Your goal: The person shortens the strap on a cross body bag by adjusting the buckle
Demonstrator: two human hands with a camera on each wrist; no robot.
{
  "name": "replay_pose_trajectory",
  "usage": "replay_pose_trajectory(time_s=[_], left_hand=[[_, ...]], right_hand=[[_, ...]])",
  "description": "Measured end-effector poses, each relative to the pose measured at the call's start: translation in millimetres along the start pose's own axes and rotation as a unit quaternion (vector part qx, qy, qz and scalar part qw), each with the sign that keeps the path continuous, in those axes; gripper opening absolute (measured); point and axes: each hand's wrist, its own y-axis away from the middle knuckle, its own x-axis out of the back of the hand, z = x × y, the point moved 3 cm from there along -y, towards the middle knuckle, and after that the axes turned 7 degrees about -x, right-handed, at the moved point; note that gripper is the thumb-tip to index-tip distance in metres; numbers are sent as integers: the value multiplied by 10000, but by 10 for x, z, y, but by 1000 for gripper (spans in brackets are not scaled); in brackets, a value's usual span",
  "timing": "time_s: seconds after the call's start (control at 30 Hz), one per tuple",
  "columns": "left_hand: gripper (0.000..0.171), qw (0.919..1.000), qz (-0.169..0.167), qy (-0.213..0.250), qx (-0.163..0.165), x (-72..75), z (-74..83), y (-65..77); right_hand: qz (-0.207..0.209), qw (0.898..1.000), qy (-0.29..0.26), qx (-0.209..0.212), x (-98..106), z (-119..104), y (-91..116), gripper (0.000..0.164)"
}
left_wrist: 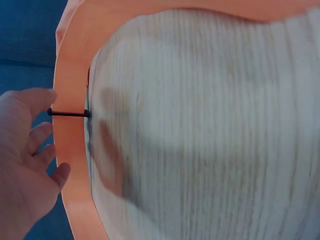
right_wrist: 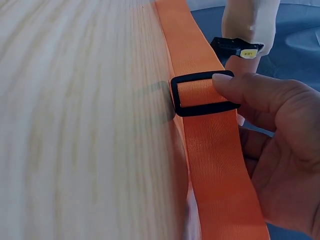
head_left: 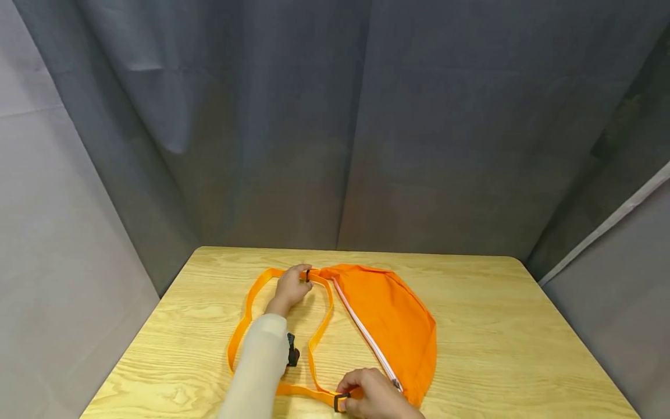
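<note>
An orange sling bag [head_left: 389, 320] with a white zipper [head_left: 366, 331] lies on the wooden table, its orange strap [head_left: 245, 321] looped out to the left. At the far side of the loop, my left hand [head_left: 292, 286] is beside a thin black ring [left_wrist: 69, 114] around the strap. In the left wrist view its fingertips [left_wrist: 49, 95] are right at the strap's edge, fingers loosely bent. Nearer to me, my right hand [head_left: 374, 393] pinches a black slide buckle [right_wrist: 205, 93] on the strap. The right thumb [right_wrist: 232, 86] presses on the buckle's frame; the other fingers are partly behind the strap.
The pale wooden table [head_left: 502, 337] extends to both sides of the bag. Dark grey curtains [head_left: 445, 134] hang behind it, with lighter cloth panels [head_left: 57, 233] at left and right. A small black device [head_left: 292, 350] is on the left wrist, inside the strap loop in the head view.
</note>
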Motion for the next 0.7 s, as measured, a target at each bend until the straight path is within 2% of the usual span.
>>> replay_pose_trajectory(time_s=[0.13, 0.23, 0.5, 0.7], left_hand=[[44, 9996, -166, 24, 221, -9, -12, -33], [41, 9995, -213, -17, 228, -18, -14, -45], [34, 9974, -115, -552, 440, -4, 31, -44], [29, 9953, -31, -761, 591, -18, 40, -31]], right_hand=[[-38, 10000, -25, 28, 0, 10, -6, 7], [-64, 10000, -51, 33, 4, 20, -4, 7], [-148, 9997, -202, -66, 7, 42, -12, 7], [-146, 9995, -228, -154, 7, 55, 1, 7]])
